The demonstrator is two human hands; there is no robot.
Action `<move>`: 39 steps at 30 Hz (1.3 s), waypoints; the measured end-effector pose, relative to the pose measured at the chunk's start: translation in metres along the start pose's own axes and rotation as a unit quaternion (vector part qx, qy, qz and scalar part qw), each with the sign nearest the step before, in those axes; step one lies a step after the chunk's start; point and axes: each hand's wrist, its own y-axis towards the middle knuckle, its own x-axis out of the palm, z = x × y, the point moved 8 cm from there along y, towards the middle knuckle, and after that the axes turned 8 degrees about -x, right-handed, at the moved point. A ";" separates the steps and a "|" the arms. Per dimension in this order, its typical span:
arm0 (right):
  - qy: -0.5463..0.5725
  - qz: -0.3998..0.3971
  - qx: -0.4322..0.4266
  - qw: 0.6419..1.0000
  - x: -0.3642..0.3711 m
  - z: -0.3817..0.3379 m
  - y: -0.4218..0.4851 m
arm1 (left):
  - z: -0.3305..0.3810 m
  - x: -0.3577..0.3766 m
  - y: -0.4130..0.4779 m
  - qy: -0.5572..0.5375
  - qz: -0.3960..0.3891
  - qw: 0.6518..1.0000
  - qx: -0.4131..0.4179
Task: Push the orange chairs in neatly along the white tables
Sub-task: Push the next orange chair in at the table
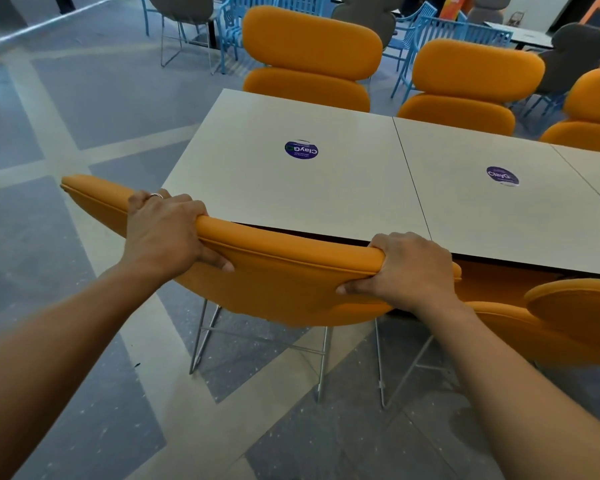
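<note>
The left grip (163, 230) is clamped over the top edge of the orange chair (291, 285), thumb on the near face. The right grip (409, 268) clamps the same edge. This spaced hold likely keeps the push square. The backrest sits just beside the white desk (291, 188). A second orange chair (575, 306) stands alongside.

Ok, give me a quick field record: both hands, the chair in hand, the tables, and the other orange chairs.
left hand: grips top edge of backrest, ring on one finger
right hand: grips same edge, further right
held chair: backrest top near the white table edge
neighbour chair: right of it, same side
far chairs: three orange backs along the opposite side
stickers: round, blue, on two tabletops
</note>
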 end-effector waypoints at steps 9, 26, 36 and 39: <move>0.002 -0.023 -0.013 1.000 -0.002 0.025 -0.005 | 0.019 -0.002 -0.027 -0.009 0.024 1.000 -0.006; 0.025 0.019 0.009 0.999 -0.009 0.015 -0.005 | 0.011 -0.001 -0.016 -0.003 0.035 0.999 0.014; 0.013 0.007 0.003 1.000 -0.003 0.008 -0.003 | 0.004 0.000 -0.014 0.006 0.014 1.000 0.000; 0.013 -0.002 -0.010 1.000 -0.004 0.011 -0.003 | 0.007 -0.001 -0.019 0.002 0.007 1.000 -0.016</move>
